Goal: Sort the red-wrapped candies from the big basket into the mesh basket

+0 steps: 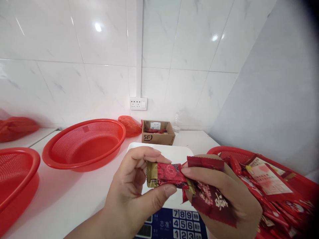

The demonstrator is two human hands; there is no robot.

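Note:
My left hand (139, 186) pinches a small wrapped candy (171, 174), red with gold ends, between thumb and fingers. Dark red candy packets (216, 199) with pale lettering lie in my right hand (229, 189), whose fingers curl round them. The right thumb or finger tip also touches the small candy's right end. Both hands are held above a digital scale with a blue keypad (179, 224) and a white pan (161, 151). The palm side of my right hand is hidden.
Red plastic baskets (84, 164) stand on the white table at the left. Another red basket (224, 151), full of red packets (271, 179), is at the right. A cardboard box (158, 137) and a red plastic bag (129, 126) sit near the tiled wall.

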